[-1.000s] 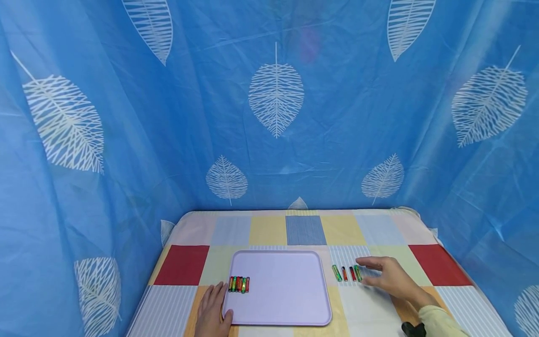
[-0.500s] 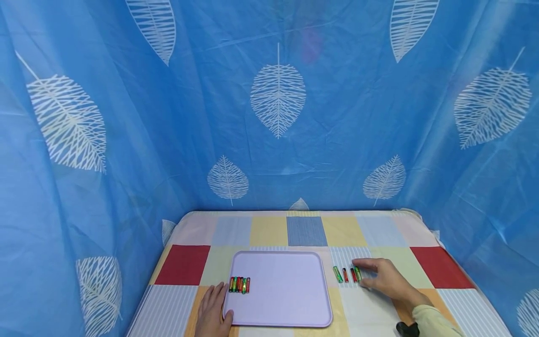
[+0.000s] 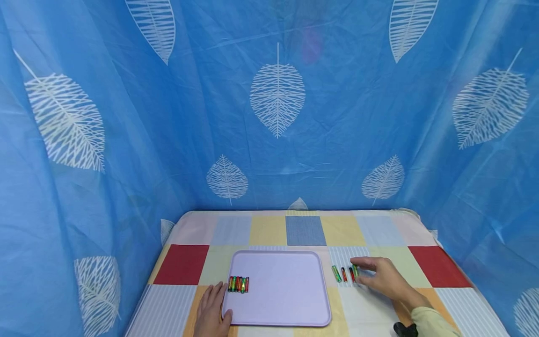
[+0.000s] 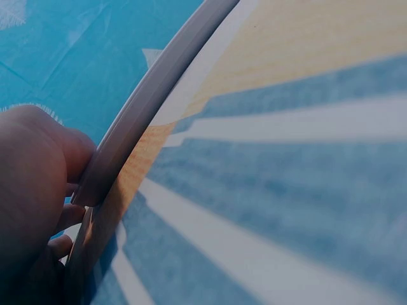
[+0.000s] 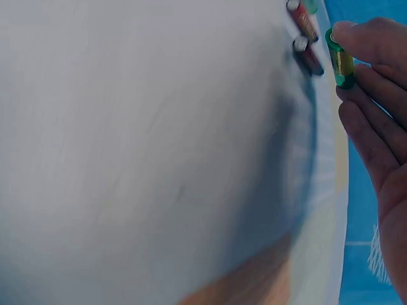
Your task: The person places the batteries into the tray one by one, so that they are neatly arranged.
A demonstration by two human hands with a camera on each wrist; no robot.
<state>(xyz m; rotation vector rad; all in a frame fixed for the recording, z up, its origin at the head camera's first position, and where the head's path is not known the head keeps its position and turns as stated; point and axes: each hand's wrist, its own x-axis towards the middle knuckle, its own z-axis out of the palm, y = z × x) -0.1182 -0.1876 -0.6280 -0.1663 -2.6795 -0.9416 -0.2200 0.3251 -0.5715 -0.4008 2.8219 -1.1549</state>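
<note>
My right hand (image 3: pixel 383 278) pinches a green battery (image 5: pixel 343 67) with a gold band between thumb and fingers, above the cloth right of the tray. Beside it lie two red batteries (image 3: pixel 344 274) with black ends and another green battery (image 3: pixel 336 274). My left hand (image 3: pixel 212 309) rests along the left edge of the lilac tray (image 3: pixel 282 290), its fingers extended and its thumb by the front left corner. In the left wrist view, the thumb touches the tray's rim (image 4: pixel 143 98). Inside the tray at the left, several red and green batteries (image 3: pixel 238 284) lie side by side in a row.
A patchwork cloth (image 3: pixel 303 230) covers the table. Blue curtains (image 3: pixel 328 117) with white leaf prints hang behind it and on both sides. A black strap (image 3: pixel 405 329) shows at the right wrist, beside a pale yellow sleeve (image 3: pixel 433 320).
My right hand has moved slightly left and closed on the rightmost green battery, now lifted and shifted toward the red ones. The left hand and tray have stayed in place.
</note>
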